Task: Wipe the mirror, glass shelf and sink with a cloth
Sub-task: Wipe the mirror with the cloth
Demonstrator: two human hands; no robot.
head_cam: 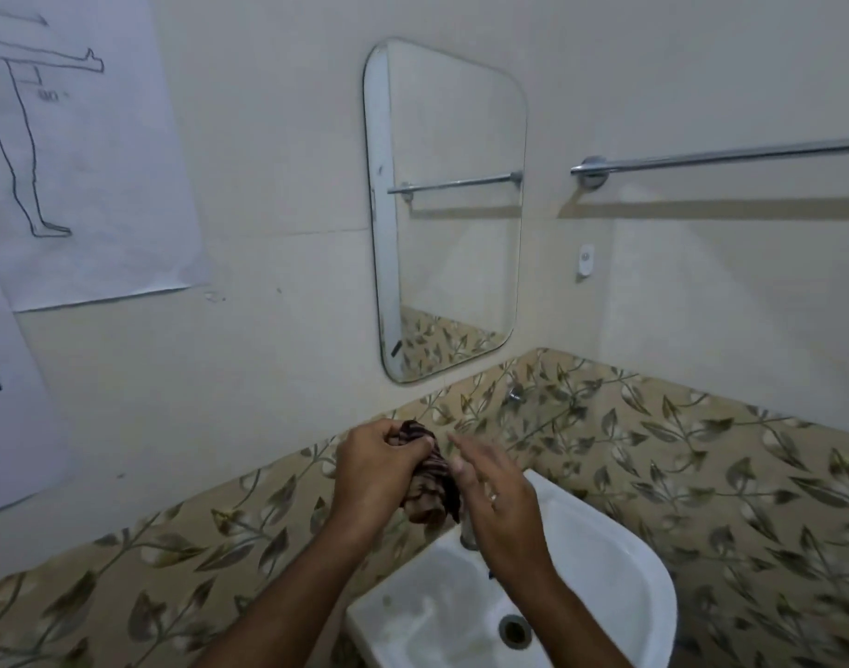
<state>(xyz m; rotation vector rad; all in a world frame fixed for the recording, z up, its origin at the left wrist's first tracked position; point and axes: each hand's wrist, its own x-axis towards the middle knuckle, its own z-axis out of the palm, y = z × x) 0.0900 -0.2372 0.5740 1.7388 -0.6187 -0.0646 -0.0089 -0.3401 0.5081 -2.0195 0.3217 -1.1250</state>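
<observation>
A rounded mirror hangs on the cream wall, reflecting a towel bar and leaf tiles. Below it a white sink sticks out from the wall, with a metal drain. My left hand grips a bunched dark striped cloth above the sink's back edge. My right hand is beside it with fingers straight, its thumb side touching the cloth. The tap is mostly hidden behind my right hand. I see no glass shelf.
A chrome towel bar runs along the right wall. A band of leaf-patterned tiles lines both walls. Paper posters with a drawn figure hang on the left. A small white fitting sits right of the mirror.
</observation>
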